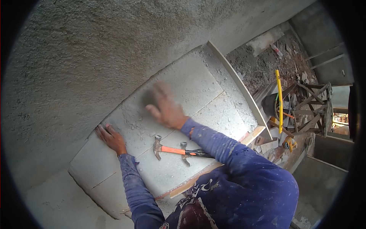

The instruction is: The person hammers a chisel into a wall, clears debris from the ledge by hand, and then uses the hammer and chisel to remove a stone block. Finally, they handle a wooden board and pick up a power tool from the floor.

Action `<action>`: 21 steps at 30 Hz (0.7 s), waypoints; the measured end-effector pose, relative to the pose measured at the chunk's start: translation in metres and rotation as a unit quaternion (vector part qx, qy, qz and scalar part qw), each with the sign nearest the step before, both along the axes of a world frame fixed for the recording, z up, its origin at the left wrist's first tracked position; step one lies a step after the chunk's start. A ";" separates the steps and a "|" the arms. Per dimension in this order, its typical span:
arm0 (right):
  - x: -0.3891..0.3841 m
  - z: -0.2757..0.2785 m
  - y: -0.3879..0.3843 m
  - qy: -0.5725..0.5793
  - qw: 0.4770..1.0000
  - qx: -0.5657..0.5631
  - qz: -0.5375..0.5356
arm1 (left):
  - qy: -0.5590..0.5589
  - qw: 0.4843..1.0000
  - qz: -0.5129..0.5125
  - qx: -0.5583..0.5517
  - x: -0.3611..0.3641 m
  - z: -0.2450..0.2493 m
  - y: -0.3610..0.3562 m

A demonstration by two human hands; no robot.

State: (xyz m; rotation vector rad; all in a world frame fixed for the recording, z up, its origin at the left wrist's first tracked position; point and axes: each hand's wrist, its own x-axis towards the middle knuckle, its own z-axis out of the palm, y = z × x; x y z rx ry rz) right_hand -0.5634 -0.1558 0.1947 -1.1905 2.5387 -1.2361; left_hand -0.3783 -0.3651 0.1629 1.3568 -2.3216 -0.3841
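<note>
My left hand (111, 139) rests on the left part of a dusty grey slab surface (173, 164), its fingers spread at the edge along the wall. Over the middle of the same surface is my right hand (166, 108), blurred by motion, with its fingers apart and nothing held. Just below it lie two hammers, one with an orange handle (173, 150) and one with a black handle (200, 153), the latter partly under my right sleeve. Grey crumbs are scattered around both hands.
A rough plastered wall (87, 57) borders the surface. A thin board (238, 82) stands along its right edge. Beyond are a yellow level (280, 101), a dark bucket (269, 105), a wooden trestle (314, 107) and rubble on the floor.
</note>
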 end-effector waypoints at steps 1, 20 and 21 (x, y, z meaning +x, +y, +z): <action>-0.022 -0.009 0.023 0.062 0.993 0.021 -0.095 | -0.002 1.000 0.000 -0.003 -0.002 0.004 0.001; -0.147 -0.039 0.014 0.046 0.926 0.053 -0.371 | 0.030 0.998 0.003 0.051 -0.018 0.009 0.010; -0.143 -0.038 -0.001 0.061 0.923 0.103 -0.367 | 0.028 0.998 -0.010 0.048 -0.017 0.007 0.011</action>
